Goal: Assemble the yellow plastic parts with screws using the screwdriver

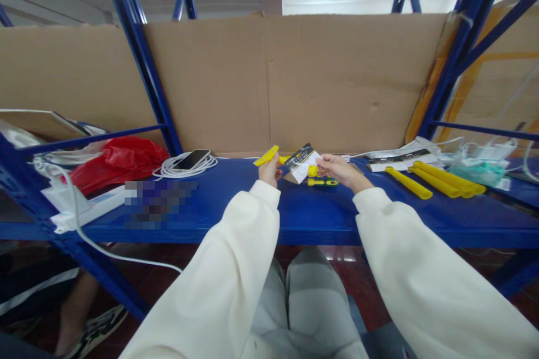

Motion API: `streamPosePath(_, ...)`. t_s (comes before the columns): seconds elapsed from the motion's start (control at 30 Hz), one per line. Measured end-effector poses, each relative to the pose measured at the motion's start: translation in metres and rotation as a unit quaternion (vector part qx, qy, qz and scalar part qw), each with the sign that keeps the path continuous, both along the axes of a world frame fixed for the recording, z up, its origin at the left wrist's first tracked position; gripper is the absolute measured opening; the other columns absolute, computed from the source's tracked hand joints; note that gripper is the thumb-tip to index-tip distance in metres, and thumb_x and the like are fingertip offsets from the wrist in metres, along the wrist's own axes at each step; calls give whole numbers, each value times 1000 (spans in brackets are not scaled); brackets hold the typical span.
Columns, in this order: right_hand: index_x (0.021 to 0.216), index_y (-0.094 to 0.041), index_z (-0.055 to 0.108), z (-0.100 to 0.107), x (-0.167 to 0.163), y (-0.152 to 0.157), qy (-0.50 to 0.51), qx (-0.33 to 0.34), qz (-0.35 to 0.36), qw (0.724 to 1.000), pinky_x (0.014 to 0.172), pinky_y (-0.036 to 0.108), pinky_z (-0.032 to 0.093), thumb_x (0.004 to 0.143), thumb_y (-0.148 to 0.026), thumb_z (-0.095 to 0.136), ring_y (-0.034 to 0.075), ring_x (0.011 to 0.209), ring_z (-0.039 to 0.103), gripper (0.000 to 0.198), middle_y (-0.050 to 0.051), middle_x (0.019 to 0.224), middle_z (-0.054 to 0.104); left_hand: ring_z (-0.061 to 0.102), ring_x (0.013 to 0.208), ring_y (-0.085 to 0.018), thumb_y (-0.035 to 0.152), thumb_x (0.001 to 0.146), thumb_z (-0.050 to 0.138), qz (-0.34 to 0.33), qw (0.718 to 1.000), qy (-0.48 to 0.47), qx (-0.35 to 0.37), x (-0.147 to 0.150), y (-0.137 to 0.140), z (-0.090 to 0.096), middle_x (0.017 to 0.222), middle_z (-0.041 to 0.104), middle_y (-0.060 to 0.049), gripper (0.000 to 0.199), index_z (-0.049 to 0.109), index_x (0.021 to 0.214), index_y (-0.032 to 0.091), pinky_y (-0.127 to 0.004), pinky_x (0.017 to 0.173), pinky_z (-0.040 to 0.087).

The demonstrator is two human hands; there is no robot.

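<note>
My left hand [270, 171] is closed round a yellow plastic piece [266, 155] with a flat end sticking up past the fingers; its exact kind is unclear. Between my hands is a black-and-white printed card [302, 163], tilted, its right edge pinched by the fingers of my right hand [337, 170]. A small yellow round part [313, 171] shows at the card's lower right, close to my right fingertips; whether they touch it is hard to see. Just below, a screwdriver with a yellow and green handle [323, 182] lies on the blue shelf top [236, 196].
Several yellow tubes [408, 182] lie at the right beside another printed card [402, 160]. On the left are a coiled white cable [168, 169] with a phone [192, 160], a red plastic bag [122, 160] and a white power strip [95, 207]. Cardboard [269, 84] stands behind. A person's shoe [101, 331] shows lower left.
</note>
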State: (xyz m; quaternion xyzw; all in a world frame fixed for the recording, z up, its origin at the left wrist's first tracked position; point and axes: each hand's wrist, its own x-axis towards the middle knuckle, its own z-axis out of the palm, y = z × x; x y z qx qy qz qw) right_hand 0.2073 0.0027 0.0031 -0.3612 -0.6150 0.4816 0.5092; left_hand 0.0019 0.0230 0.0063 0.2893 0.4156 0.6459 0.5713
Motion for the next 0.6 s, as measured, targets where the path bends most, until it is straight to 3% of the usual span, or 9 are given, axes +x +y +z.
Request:
streamPosePath(0.13,72,-17,65,-1,-2,0,-18,-29,-3,999,59,20,49,67,-38,86,9,59,62,30,0,67,69,54,43,-8,34,73,82,-38,999,9,20,1,1,-4,57,64,1,29,73,92,15,-19,46,42)
streamPosePath(0.23,72,-17,68,-2,-3,1,-29,-41,-25,998,60,20,50,71,-31,84,9,60,63,22,1,68,71,58,47,-10,25,75,80,-52,998,8,35,2,-2,-4,59,66,0,19,71,87,13,-22,52,48)
streamPosePath(0.47,74,-18,70,-3,-3,2,-17,-39,-45,998,61,19,52,74,-27,82,10,62,65,15,2,71,73,50,38,-7,19,86,68,-36,999,20,3,4,-7,2,54,60,4,5,67,86,14,-19,46,41)
streamPosePath(0.6,74,-18,70,-3,-3,2,-11,-39,-48,998,61,20,53,75,-26,81,11,62,66,14,3,73,74,55,42,-10,20,89,63,-58,998,8,-8,6,-9,3,55,62,1,10,69,85,13,-21,48,42)
